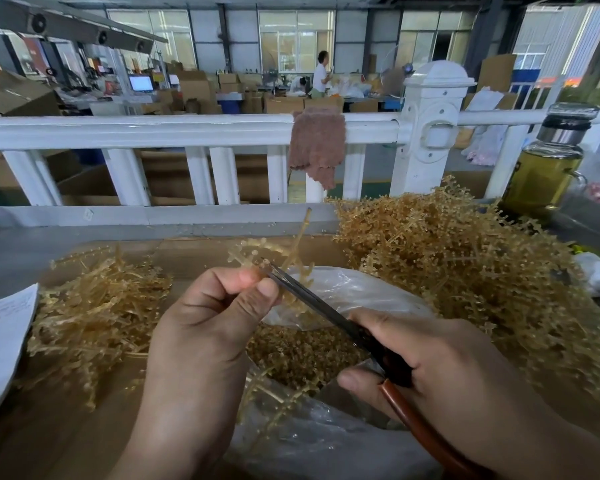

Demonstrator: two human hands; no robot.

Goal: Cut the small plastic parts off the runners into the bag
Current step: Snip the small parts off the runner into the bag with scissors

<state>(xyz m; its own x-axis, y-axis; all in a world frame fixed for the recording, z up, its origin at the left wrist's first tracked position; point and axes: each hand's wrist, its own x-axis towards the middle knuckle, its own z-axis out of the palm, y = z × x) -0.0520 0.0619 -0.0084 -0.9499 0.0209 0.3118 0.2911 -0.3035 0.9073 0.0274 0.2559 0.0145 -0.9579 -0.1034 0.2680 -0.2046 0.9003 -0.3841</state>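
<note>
Left hand: pinches amber branched runner above clear bag; Right hand: grips scissors, tips at runner

Head-height, forward-down, close over worktop

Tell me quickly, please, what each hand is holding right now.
Left hand: pinching a runner.
Right hand: gripping the scissors.

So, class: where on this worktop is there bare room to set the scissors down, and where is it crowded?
Free: the grey ledge between white railing and left pile; bare cardboard below that pile, beside the paper. Crowded: centre bag and the right pile up to the bottle.
</note>
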